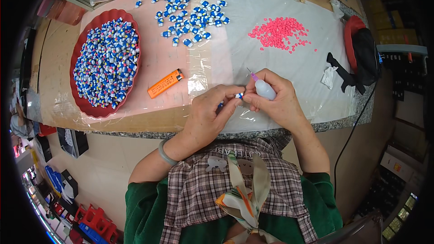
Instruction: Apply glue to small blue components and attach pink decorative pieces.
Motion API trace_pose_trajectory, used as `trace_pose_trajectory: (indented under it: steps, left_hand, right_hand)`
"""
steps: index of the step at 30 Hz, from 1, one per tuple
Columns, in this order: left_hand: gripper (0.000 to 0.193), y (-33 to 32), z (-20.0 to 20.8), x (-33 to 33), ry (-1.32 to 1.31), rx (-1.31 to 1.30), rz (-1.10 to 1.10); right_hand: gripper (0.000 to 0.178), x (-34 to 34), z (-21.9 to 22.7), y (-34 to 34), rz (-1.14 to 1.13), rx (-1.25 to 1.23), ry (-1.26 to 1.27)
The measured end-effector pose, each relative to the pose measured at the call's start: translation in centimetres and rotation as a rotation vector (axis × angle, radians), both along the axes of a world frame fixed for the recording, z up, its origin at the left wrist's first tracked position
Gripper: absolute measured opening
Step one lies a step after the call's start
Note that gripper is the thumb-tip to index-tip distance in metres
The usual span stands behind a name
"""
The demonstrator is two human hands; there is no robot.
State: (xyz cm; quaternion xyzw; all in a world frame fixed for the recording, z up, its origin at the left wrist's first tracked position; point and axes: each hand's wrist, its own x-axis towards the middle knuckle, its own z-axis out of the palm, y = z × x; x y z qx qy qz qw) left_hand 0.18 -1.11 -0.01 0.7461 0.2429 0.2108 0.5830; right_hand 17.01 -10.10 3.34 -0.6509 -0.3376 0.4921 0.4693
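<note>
At the near edge of the table, my left hand (209,112) pinches a small blue-and-white figurine (239,95) between thumb and fingertips. Another bit of blue shows among its lower fingers, mostly hidden. My right hand (281,104) is wrapped round a small white squeeze bottle (265,90) with a pink needle tip, which points up and to the left. The right fingertips come close to the figurine; whether they touch it I cannot tell. Beyond the hands lie loose blue-and-white figurines (197,23) and a heap of small pink pieces (279,34).
To the left, a scalloped red tray (96,112) is heaped with figurines. An orange lighter (165,84) lies between it and my left hand. At the right are a crumpled white tissue (329,77), a black cloth-like item (363,52) by a red container (351,34), and a hanging cable.
</note>
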Motion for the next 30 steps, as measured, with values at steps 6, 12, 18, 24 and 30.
trace_pose_trajectory:
  steps: [6,12,18,24,30]
  left_hand:
    - [0.024,0.0,0.1,0.0,-0.061,0.247,0.046]
    - [0.016,0.5,0.6,-0.3,0.030,-0.243,-0.011]
    - [0.017,3.2,2.6,-0.1,-0.290,-0.851,-0.013]
    - [0.017,9.0,3.5,1.6,0.143,0.373,0.115]
    - [0.015,10.9,1.0,3.6,0.278,1.059,0.017]
  right_hand:
    - [0.021,-0.6,-0.2,0.3,0.006,-0.017,-0.049]
    - [0.024,-0.6,-1.5,-0.1,-0.015,0.240,-0.439]
    - [0.016,-0.7,-0.9,0.2,-0.150,0.204,-0.036]
    - [0.010,0.3,-1.8,-0.8,-0.140,0.196,-0.076]
    - [0.009,0.5,-2.1,-1.2,-0.115,0.211,-0.140]
